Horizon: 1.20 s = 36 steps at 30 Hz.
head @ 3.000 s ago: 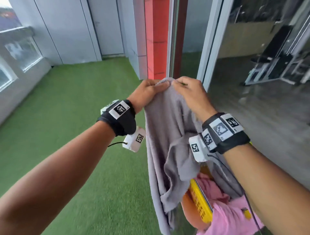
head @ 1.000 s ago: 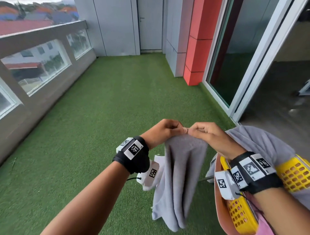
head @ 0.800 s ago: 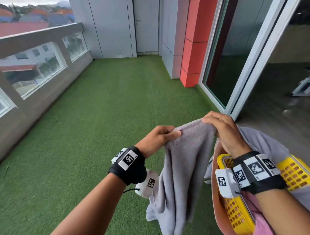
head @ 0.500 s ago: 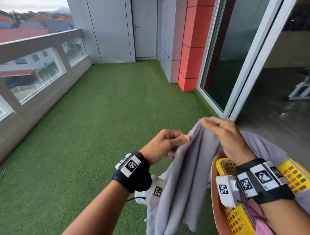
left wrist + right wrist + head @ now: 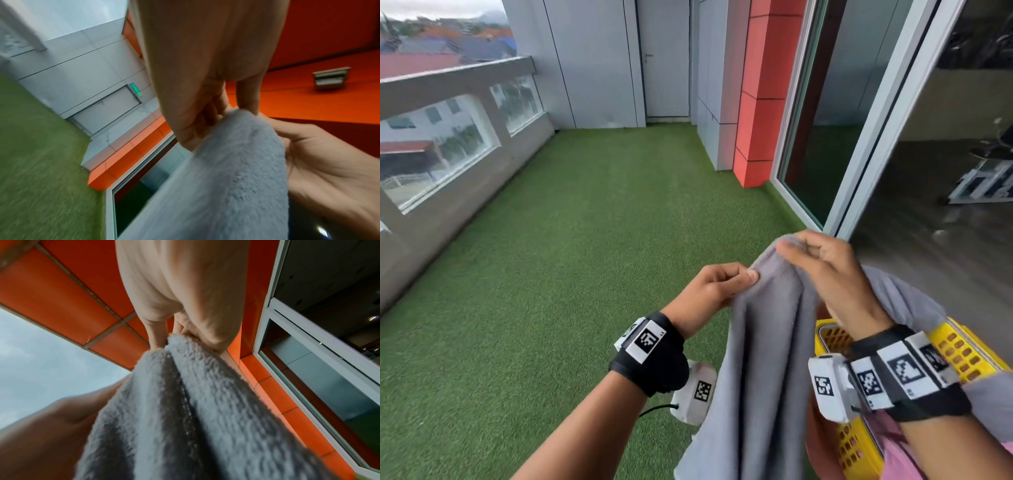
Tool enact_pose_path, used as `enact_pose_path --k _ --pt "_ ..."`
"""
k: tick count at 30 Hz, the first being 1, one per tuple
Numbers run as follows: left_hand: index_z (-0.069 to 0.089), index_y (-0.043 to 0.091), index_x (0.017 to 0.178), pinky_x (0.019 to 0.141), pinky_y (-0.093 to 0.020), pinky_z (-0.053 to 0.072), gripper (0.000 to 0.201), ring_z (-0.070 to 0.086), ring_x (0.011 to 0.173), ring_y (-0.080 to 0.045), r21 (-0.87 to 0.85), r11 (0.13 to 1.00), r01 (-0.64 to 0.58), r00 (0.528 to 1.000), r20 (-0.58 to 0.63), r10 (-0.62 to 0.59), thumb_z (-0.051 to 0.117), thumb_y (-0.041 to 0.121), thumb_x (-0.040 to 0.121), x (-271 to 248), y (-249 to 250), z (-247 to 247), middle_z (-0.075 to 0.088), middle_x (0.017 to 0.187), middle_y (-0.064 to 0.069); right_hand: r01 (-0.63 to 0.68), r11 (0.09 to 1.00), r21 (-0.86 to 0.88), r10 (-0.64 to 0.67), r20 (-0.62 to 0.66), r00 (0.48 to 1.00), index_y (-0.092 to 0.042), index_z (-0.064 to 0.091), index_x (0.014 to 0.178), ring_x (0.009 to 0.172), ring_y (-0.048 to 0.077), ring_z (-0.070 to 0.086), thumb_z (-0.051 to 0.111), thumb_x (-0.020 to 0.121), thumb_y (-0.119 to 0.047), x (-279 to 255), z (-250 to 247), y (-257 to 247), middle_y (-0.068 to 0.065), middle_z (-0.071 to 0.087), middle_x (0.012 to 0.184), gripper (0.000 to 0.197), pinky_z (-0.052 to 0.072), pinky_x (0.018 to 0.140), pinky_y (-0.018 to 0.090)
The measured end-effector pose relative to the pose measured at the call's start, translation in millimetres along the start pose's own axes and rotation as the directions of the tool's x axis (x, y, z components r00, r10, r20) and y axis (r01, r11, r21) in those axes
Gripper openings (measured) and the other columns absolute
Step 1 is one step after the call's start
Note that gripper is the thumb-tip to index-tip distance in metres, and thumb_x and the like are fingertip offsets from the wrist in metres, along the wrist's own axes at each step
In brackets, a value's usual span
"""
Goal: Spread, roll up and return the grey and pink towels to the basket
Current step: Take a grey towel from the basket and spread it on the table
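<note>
A grey towel [image 5: 763,359] hangs in folds in front of me, held up by its top edge. My left hand [image 5: 714,289] pinches that edge between thumb and forefinger. My right hand [image 5: 822,270] grips the edge just to the right and slightly higher. The left wrist view shows the grey towel [image 5: 226,170] pinched in my left hand [image 5: 226,112]. In the right wrist view my right hand [image 5: 174,339] clamps the bunched grey towel [image 5: 195,410]. The yellow basket [image 5: 962,353] sits low at the right, with more grey cloth draped over its rim and a pink towel [image 5: 900,459] inside.
Green artificial turf [image 5: 571,274] covers the balcony floor ahead and to the left. A low wall with glass panels [image 5: 438,154] runs along the left. A red pillar [image 5: 756,102] and a sliding glass door frame [image 5: 873,120] stand at the right.
Both hands stayed pinched on the towel's top edge and moved a little apart along it. The view lifted from the doorway to the open balcony.
</note>
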<state>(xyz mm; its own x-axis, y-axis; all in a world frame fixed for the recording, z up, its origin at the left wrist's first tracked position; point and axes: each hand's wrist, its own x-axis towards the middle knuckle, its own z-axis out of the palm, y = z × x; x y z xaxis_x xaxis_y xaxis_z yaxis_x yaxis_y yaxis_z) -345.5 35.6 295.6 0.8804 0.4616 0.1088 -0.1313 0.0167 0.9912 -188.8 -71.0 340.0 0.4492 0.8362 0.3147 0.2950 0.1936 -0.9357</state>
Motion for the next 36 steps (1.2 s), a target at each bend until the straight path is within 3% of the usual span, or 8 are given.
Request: enact_pose_path --k 6,9,12,16,19,25,32,36 --pt "0.045 0.0 0.081 0.073 -0.036 0.033 0.035 0.039 0.077 -0.022 0.072 0.997 0.037 0.998 -0.062 -0.033 0.049 0.029 0.1 -7.1 -19.2 -6.4 0.041 0.081 -0.007 -0.006 0.997 0.078 0.023 -0.222 0.975 -0.012 0.068 0.088 0.086 0.015 0.055 0.062 0.093 -0.021 10.5 -28.0 -2.7 0.003 0.064 0.083 0.012 0.04 0.083 0.032" --pt "0.043 0.016 0.078 0.064 -0.029 0.032 0.026 0.035 0.071 -0.015 0.084 0.996 -0.019 0.964 -0.263 0.04 0.047 0.029 0.1 5.6 -3.0 -6.6 0.035 0.075 -0.004 -0.143 0.971 -0.192 0.175 0.162 0.971 -0.019 0.072 0.083 0.078 0.01 0.057 0.067 0.09 -0.038 -12.3 -9.4 5.5 0.002 0.068 0.079 0.021 0.043 0.073 0.03" --pt "0.039 0.019 0.069 0.058 -0.027 0.028 0.033 0.031 0.064 -0.011 0.255 0.964 -0.08 0.958 -0.249 0.145 0.05 0.026 0.1 16.6 8.9 0.1 0.032 0.069 0.003 -0.148 0.942 -0.3 0.26 0.378 0.888 -0.02 0.05 0.054 0.056 0.009 0.031 0.069 0.083 -0.052 -32.3 0.8 12.5 -0.004 0.036 0.056 0.047 0.024 0.05 0.024" --pt "0.059 0.0 0.085 0.064 -0.035 0.043 0.037 0.051 0.073 -0.018 0.145 0.989 -0.02 1.0 -0.002 0.021 0.052 0.034 0.099 6.5 10.7 21.0 0.057 0.08 -0.009 -0.181 0.965 0.19 0.167 0.085 0.982 0.005 0.068 0.086 0.083 0.022 0.06 0.075 0.077 -0.041 -16.4 -17.7 2.6 0.021 0.068 0.089 0.047 0.046 0.082 0.033" --pt "0.063 -0.002 0.088 0.059 -0.026 0.048 0.033 0.058 0.069 -0.018 0.128 0.992 0.011 0.999 0.042 -0.016 0.051 0.026 0.1 -2.6 8.0 27.6 0.064 0.081 -0.012 -0.133 0.925 0.356 0.179 -0.1 0.979 -0.005 0.071 0.086 0.088 0.021 0.064 0.069 0.085 -0.028 -4.8 -24.4 -3.1 0.009 0.07 0.085 0.022 0.045 0.088 0.036" --pt "0.05 -0.014 0.076 0.057 -0.034 0.036 0.045 0.044 0.067 -0.024 0.135 0.986 -0.098 0.982 -0.147 0.117 0.058 0.025 0.096 9.7 22.6 3.4 0.053 0.075 -0.014 -0.236 0.971 -0.034 0.234 0.326 0.916 -0.01 0.07 0.077 0.072 0.011 0.061 0.068 0.086 -0.033 -40.1 3.5 0.4 0.007 0.072 0.079 0.024 0.047 0.064 0.021" --pt "0.057 -0.015 0.081 0.059 -0.033 0.034 0.05 0.042 0.073 -0.026 0.079 0.997 -0.016 0.999 -0.03 0.018 0.063 0.034 0.092 -9.0 10.7 2.0 0.054 0.081 -0.017 -0.089 0.909 0.407 0.176 -0.182 0.967 -0.008 0.068 0.091 0.091 0.024 0.06 0.068 0.088 -0.026 -9.1 -20.5 -9.3 0.014 0.063 0.09 0.018 0.043 0.087 0.039" --pt "0.053 -0.017 0.078 0.058 -0.031 0.035 0.047 0.043 0.07 -0.024 0.137 0.989 -0.05 0.994 -0.089 0.062 0.06 0.026 0.095 -0.4 25.1 -4.0 0.053 0.075 -0.014 -0.243 0.963 0.116 0.23 0.112 0.967 -0.008 0.068 0.084 0.078 0.018 0.059 0.068 0.088 -0.03 -32.5 8.3 4.1 0.008 0.066 0.08 0.022 0.046 0.072 0.031"
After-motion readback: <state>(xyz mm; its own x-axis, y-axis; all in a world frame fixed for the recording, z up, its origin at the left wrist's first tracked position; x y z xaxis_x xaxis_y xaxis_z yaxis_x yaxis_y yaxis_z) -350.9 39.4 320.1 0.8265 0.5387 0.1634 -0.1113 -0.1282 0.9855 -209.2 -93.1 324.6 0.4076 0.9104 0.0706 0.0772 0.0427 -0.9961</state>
